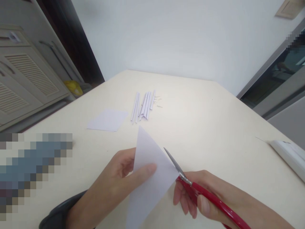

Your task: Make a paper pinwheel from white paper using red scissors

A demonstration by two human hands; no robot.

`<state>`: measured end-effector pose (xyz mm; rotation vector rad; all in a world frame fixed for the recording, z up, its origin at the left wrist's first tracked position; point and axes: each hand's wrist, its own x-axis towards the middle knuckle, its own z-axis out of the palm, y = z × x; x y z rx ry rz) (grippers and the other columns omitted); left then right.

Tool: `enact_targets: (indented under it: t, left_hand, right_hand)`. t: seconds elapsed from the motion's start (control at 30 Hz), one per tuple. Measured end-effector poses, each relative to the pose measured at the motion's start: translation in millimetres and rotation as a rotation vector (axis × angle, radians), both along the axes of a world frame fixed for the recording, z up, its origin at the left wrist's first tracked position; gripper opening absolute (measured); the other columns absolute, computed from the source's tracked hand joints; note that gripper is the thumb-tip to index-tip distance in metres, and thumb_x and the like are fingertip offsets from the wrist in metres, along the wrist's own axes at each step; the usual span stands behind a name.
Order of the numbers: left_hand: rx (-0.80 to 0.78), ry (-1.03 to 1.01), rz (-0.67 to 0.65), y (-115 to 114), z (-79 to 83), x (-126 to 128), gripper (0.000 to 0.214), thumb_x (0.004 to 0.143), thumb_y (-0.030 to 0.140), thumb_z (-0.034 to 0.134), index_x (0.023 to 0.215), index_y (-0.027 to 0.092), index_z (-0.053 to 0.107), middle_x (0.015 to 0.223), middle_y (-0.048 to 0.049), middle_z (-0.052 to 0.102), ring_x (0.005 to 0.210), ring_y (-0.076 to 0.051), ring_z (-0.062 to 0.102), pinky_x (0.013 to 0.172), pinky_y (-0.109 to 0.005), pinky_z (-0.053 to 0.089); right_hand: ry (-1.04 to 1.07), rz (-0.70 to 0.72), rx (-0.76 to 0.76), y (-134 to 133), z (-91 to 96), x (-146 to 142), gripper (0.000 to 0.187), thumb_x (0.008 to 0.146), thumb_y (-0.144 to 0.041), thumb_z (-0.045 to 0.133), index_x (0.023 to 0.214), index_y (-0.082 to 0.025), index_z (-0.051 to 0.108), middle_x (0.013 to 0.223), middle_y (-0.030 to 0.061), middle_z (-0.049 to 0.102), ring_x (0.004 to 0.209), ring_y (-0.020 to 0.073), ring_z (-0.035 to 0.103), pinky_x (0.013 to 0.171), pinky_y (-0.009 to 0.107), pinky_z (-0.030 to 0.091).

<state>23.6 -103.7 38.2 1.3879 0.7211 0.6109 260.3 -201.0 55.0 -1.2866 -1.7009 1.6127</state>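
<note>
the left grip point(121, 181) pinches the paper point(153, 187), its right corner at the scissors point(203, 191) the right grip point(209, 181) curls around.

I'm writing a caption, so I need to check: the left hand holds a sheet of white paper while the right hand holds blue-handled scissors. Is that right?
Not quite: the scissors are red-handled, as the head view shows. The left hand holds the white paper, the right hand the scissors.

Matt paper point(149, 151), metal scissor blades point(173, 162) (glossy handles point(219, 204))
</note>
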Motion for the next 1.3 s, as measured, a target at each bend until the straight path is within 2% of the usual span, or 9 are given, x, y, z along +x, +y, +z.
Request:
enact_targets:
  t: [0.2,0.33,0.5,1.07,1.23,1.3]
  left_hand:
    - [-0.017,0.086,0.015,-2.2,4.7,-2.0,0.015,0.081,0.016,0.068,0.091,0.022,0.076,0.083,0.0017,0.077,0.075,-0.018,0.066,0.064,-0.021,0.053]
    - [0.010,0.129,0.029,-0.8,5.6,-1.4,0.012,0.080,0.015,0.067,0.087,0.021,0.075,0.082,0.0026,0.077,0.076,-0.019,0.066,0.064,-0.021,0.052]
    - [0.036,0.114,0.047,-1.5,8.8,1.4,0.012,0.079,0.016,0.067,0.085,0.022,0.076,0.080,0.0038,0.076,0.073,-0.017,0.065,0.062,-0.020,0.051]
    - [0.070,0.150,0.062,-1.0,4.9,0.0,0.007,0.080,0.019,0.068,0.083,0.022,0.073,0.080,0.0009,0.075,0.074,-0.020,0.065,0.062,-0.023,0.052]
    - [0.103,0.147,0.069,-0.8,7.1,1.4,0.005,0.081,0.025,0.069,0.080,0.021,0.072,0.078,0.0006,0.074,0.075,-0.021,0.063,0.062,-0.024,0.052]
    - [0.119,0.161,0.068,0.4,8.6,2.8,0.011,0.083,0.029,0.068,0.076,0.021,0.070,0.074,0.0002,0.072,0.073,-0.021,0.063,0.060,-0.025,0.051]
  right_hand:
    - [0.041,0.003,-0.017,0.6,0.9,-1.5,0.055,0.095,-0.066,0.038,0.111,-0.018,0.061,0.096,0.0079,0.061,0.080,0.0183,0.052,0.073,0.032,0.045]
    - [0.090,-0.011,-0.034,1.1,0.6,-2.1,0.047,0.095,-0.063,0.042,0.093,-0.018,0.056,0.102,0.0098,0.060,0.082,0.0188,0.052,0.073,0.031,0.046]
    - [0.070,-0.020,-0.035,2.5,-1.2,-2.7,0.040,0.094,-0.056,0.051,0.080,-0.019,0.053,0.097,0.0076,0.059,0.079,0.0176,0.051,0.072,0.031,0.046]
    - [0.066,-0.086,-0.081,5.2,1.4,-3.5,0.040,0.089,-0.052,0.059,0.068,-0.019,0.050,0.078,0.0032,0.054,0.073,0.0169,0.051,0.069,0.030,0.047]
    - [0.045,-0.066,-0.050,7.1,5.3,-4.5,0.040,0.088,-0.051,0.059,0.066,-0.020,0.050,0.077,0.0035,0.054,0.076,0.0185,0.052,0.074,0.033,0.047]
    - [0.037,-0.058,-0.039,7.2,6.0,-4.6,0.039,0.089,-0.050,0.058,0.065,-0.019,0.050,0.080,0.0042,0.056,0.078,0.0192,0.054,0.077,0.033,0.046]
